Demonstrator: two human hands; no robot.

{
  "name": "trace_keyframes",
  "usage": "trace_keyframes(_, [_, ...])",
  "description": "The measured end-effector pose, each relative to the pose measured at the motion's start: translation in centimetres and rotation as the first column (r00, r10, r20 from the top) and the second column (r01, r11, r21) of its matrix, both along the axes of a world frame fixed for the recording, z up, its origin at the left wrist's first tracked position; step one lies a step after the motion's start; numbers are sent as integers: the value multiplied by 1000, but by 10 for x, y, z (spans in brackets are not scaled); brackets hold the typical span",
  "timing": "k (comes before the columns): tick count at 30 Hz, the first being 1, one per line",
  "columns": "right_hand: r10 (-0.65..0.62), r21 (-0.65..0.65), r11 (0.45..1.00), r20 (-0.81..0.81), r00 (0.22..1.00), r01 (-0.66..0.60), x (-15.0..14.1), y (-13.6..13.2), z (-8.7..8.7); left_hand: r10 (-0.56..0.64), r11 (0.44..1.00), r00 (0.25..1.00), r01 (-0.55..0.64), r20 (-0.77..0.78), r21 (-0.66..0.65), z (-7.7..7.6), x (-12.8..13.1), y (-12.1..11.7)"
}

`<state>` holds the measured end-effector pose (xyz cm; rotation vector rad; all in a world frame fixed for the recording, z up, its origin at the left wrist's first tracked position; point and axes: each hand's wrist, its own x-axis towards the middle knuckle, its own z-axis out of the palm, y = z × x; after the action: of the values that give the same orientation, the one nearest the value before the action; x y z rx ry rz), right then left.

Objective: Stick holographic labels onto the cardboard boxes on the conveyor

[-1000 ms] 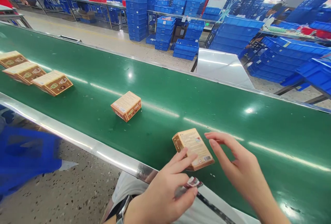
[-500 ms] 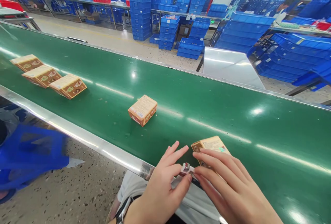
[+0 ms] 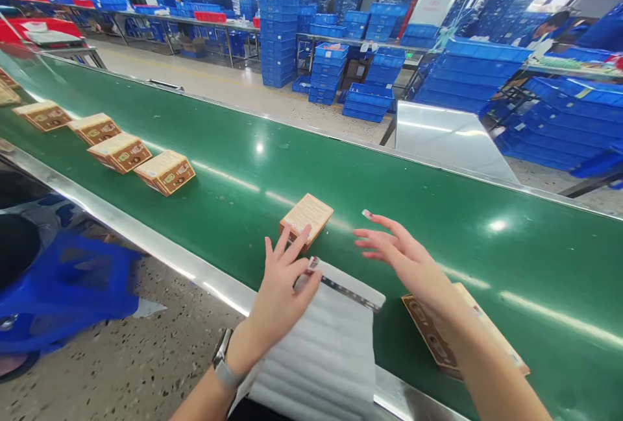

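Note:
My left hand (image 3: 282, 288) pinches the end of a narrow dark sticker strip (image 3: 348, 291) between thumb and forefinger, other fingers spread. The strip runs along the top of a whitish sheet (image 3: 321, 343) that hangs over the belt's near edge. Just beyond those fingertips lies a brown and cream carton (image 3: 309, 213), partly covered by them. My right hand (image 3: 389, 246) is above the belt, fingers stretched leftward, with a small sticker (image 3: 366, 214) at the forefinger's tip. Its thumb is hidden. Under my right forearm lies another carton (image 3: 491, 330), partly hidden.
Several similar cartons (image 3: 165, 171) lie in a line on the green belt (image 3: 233, 142) to the left. A metal rail (image 3: 195, 272) edges the belt. A blue stool (image 3: 73, 278) stands at lower left. Beyond are a metal plate (image 3: 442, 132), stacked blue crates (image 3: 279, 32) and people at tables.
The cartons have shifted rightward in view. My right hand came to the strip at my left hand, then moved away up the belt with a small sticker at its fingertip. My left hand kept its pinch.

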<state>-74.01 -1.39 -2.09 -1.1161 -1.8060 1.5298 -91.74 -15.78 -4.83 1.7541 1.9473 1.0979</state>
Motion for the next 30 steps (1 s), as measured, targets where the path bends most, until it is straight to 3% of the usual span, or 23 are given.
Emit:
trace_keyframes(4, [6, -153, 988, -54, 998, -15, -48, 9, -8, -28, 997, 997, 32, -68, 65, -3, -9, 4])
trace_keyframes(8, [35, -122, 992, -66, 997, -43, -71, 14, -8, -52, 994, 989, 64, -136, 86, -2, 2, -2])
trace_keyframes(13, [93, -46, 995, 1, 996, -93, -70, 28, -3, -130, 990, 985, 136, -115, 48, -5, 7, 4])
trace_keyframes(22, [291, -24, 956, 228, 929, -294, -68, 50, 9, -270, 963, 927, 261, 261, 72, -4, -4, 19])
trace_keyframes(30, [267, 58, 951, 333, 904, -302, -47, 58, 6, -367, 930, 859, 353, 356, 107, -1, -2, 28])
